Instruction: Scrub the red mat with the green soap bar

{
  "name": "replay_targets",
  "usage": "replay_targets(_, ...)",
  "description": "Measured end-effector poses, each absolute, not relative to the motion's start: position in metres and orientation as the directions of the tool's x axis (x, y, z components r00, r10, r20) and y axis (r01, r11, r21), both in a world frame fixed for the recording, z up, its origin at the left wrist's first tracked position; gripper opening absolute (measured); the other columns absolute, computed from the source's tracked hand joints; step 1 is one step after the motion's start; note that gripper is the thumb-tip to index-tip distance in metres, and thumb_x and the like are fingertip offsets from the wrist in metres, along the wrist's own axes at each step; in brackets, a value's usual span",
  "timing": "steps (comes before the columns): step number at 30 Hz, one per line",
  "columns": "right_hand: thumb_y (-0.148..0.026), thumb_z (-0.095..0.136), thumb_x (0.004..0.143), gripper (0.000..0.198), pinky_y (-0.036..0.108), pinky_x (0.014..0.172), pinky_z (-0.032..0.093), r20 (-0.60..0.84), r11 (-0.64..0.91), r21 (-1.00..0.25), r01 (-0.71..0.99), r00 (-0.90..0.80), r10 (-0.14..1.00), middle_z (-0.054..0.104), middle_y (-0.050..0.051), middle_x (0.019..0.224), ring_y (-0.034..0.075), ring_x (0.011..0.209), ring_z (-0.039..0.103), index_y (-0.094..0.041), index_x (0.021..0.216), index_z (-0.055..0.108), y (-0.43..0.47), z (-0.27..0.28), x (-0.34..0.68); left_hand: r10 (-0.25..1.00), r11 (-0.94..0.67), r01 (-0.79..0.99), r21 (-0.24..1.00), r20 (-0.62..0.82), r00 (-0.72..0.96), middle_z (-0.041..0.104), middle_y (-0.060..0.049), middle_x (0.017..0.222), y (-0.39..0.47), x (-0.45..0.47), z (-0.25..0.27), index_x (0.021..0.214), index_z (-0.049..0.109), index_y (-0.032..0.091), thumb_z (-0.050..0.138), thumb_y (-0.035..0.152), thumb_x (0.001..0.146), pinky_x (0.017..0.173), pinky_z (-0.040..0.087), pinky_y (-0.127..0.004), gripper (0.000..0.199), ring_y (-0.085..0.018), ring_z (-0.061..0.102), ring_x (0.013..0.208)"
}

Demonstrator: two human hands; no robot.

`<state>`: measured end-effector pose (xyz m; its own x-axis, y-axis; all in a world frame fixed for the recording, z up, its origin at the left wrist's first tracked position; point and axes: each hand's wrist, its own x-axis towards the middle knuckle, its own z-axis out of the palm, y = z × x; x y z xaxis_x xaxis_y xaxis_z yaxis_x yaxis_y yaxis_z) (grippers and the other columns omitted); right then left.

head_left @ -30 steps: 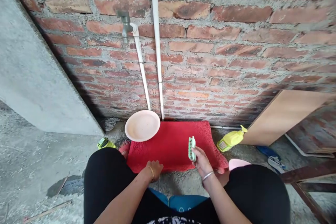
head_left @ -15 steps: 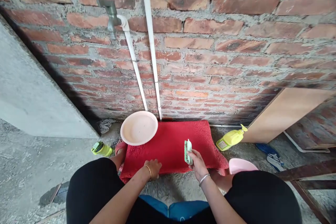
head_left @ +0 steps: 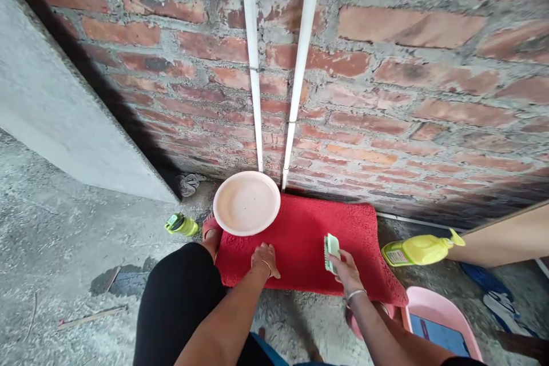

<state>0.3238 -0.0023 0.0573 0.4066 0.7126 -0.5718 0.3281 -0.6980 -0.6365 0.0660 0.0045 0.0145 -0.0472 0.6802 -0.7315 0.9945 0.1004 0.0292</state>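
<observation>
A red mat (head_left: 300,220) with a shaggy border lies raised off the floor in front of me. My left hand (head_left: 264,261) rests palm-down on its front left part, thumb out to the side, just below a pale pink basin (head_left: 247,204). The basin sits over the mat's back left corner. In my right hand (head_left: 347,272) is a pale green scrub brush (head_left: 332,253), gripped by its back with the bristles facing left. The brush is over the right half of the mat; whether it touches the cloth I cannot tell.
A yellow pump bottle (head_left: 418,250) lies at an angle beyond the mat's right end. Near it stands a pink tub (head_left: 467,326). A green bottle (head_left: 182,225) is on the left floor. White pipes (head_left: 295,100) run down the brick wall (head_left: 369,91). A grey slab (head_left: 81,103) leans left.
The view has tipped down and closer to the mat. My left hand has moved from the mat's front edge onto its surface. My right hand still holds the brush over the mat.
</observation>
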Motion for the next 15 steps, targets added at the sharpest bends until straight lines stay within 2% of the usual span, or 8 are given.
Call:
replay_targets(2,-0.058,0.068,0.063,0.074,0.028,0.074,0.047,-0.54,-0.637,-0.599,0.486,0.342,0.769,0.068,0.006,0.105,0.02,0.089,0.064,-0.022,0.127,0.054,0.022,0.053,0.303,0.707,0.119,0.993,0.022,-0.704,-0.069,0.051,-0.022,0.138,0.004,0.07,0.008,0.146,0.04,0.018,0.085,0.054,0.041,0.095,0.049,-0.045,0.12,-0.038,0.051,0.124)
replay_targets(6,-0.05,0.062,0.076,0.068,0.03,0.09,0.043,-0.425,-0.356,-0.459,0.814,0.151,0.893,0.058,0.008,0.123,0.021,0.108,0.057,-0.026,0.137,0.046,0.062,0.046,0.253,0.717,0.08,0.995,0.053,-0.697,-0.02,0.057,-0.022,0.13,0.007,0.073,0.002,0.142,0.046,0.015,0.088,0.05,0.038,0.098,0.046,-0.045,0.117,-0.039,0.05,0.125)
replay_targets(10,-0.045,0.058,0.082,0.064,0.033,0.093,0.041,-0.415,-0.121,-0.265,0.957,-0.001,0.91,0.052,0.01,0.129,0.024,0.114,0.052,-0.03,0.142,0.044,0.082,0.038,0.233,0.703,0.039,0.999,0.023,-0.712,-0.011,0.058,-0.022,0.129,0.011,0.074,0.0,0.141,0.047,0.016,0.088,0.051,0.038,0.095,0.047,-0.045,0.117,-0.039,0.05,0.123)
replay_targets(13,-0.045,0.056,0.083,0.062,0.035,0.093,0.041,-0.408,-0.102,-0.188,0.977,0.017,0.913,0.052,0.011,0.127,0.026,0.112,0.053,-0.029,0.142,0.045,0.083,0.032,0.264,0.687,0.015,1.0,-0.002,-0.727,-0.011,0.059,-0.022,0.126,0.013,0.075,-0.001,0.142,0.046,0.014,0.087,0.054,0.04,0.093,0.048,-0.043,0.117,-0.037,0.052,0.121)
replay_targets(15,-0.049,0.055,0.083,0.063,0.036,0.093,0.042,-0.4,-0.205,-0.17,0.964,0.122,0.908,0.053,0.011,0.125,0.026,0.11,0.055,-0.029,0.142,0.044,0.078,0.029,0.305,0.666,0.018,1.0,-0.009,-0.745,-0.019,0.059,-0.023,0.125,0.015,0.075,0.0,0.14,0.047,0.014,0.087,0.055,0.04,0.093,0.048,-0.042,0.116,-0.036,0.052,0.12)
